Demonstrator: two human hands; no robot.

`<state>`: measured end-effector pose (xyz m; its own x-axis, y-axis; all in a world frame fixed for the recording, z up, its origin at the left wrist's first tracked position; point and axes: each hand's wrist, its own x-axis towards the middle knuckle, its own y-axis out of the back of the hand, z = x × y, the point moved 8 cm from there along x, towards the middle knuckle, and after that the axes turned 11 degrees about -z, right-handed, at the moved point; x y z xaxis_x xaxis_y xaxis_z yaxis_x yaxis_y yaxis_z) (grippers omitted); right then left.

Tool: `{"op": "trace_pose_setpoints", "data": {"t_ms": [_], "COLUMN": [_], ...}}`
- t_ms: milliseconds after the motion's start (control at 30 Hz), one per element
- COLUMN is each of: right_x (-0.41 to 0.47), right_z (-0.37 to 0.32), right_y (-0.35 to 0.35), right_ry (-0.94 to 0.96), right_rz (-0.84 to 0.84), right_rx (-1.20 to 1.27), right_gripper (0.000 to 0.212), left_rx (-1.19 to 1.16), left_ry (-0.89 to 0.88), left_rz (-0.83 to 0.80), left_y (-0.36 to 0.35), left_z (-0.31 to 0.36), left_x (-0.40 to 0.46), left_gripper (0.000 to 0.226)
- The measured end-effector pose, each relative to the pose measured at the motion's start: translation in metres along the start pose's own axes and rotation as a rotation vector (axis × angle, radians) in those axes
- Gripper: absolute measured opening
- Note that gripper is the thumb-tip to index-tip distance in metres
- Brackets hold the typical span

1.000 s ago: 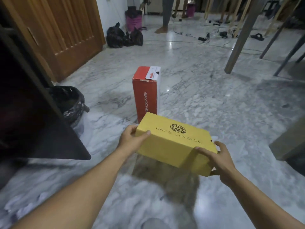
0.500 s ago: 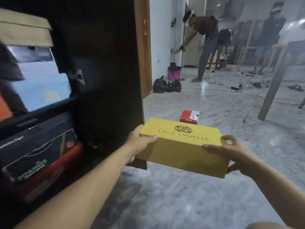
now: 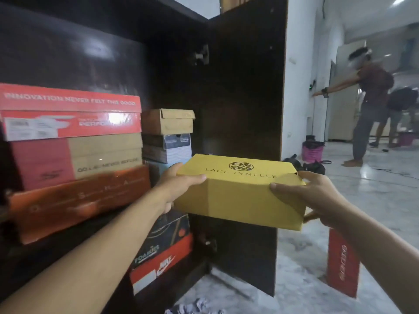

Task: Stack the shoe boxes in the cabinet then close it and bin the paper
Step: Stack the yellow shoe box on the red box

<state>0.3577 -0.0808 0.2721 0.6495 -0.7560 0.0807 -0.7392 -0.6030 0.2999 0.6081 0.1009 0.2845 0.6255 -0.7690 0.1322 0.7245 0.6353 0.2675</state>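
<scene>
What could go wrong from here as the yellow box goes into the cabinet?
1. The yellow box is pinched only at its ends by the left hand and right hand; it might slip.
2. The open cabinet door stands right behind it, so a bump looks possible.
3. The crumpled paper on the floor could get stepped on.

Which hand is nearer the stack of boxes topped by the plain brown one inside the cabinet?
Left. The left hand grips the yellow box at the end just in front of that brown-topped stack; the right hand holds the far end, toward the room.
</scene>
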Motion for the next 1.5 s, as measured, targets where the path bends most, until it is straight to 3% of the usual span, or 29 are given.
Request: {"op": "trace_pose_setpoints", "data": {"t_ms": [133, 233, 500, 667, 833, 1000, 1167, 1500], "right_x": [0.020, 0.031, 0.066, 0.099, 0.135, 0.164, 0.186, 0.222], "right_z": [-0.058, -0.099, -0.207, -0.263, -0.306, -0.334, -0.347, -0.368], "right_y": [-0.024, -0.027, -0.031, -0.065, -0.124, -0.188, -0.231, -0.284], "right_ry": [0.076, 0.141, 0.321, 0.427, 0.509, 0.596, 0.637, 0.658], "right_rz": [-0.033, -0.042, -0.067, -0.074, -0.112, -0.159, -0.139, -0.219], "right_rx": [0.002, 0.027, 0.134, 0.196, 0.206, 0.228, 0.202, 0.199], "right_gripper": [0.089, 0.085, 0.088, 0.059, 0.070, 0.066, 0.071, 0.063], "left_rx": [0.041, 0.064, 0.063, 0.084, 0.094, 0.242, 0.317, 0.315], "left_ry": [-0.068, -0.116, -0.214, -0.253, -0.293, -0.281, -0.280, -0.145], "left_rz": [0.121, 0.212, 0.399, 0.538, 0.672, 0.785, 0.829, 0.887], "left_y": [0.051, 0.080, 0.147, 0.199, 0.257, 0.298, 0.310, 0.351], "left_z": [0.045, 0.082, 0.186, 0.223, 0.229, 0.210, 0.195, 0.173], "left_x": [-0.001, 0.004, 0.008, 0.002, -0.015, -0.033, -0.041, -0.046], "left_gripper": [0.073, 0.089, 0.102, 0.082, 0.071, 0.101, 0.101, 0.113]}}
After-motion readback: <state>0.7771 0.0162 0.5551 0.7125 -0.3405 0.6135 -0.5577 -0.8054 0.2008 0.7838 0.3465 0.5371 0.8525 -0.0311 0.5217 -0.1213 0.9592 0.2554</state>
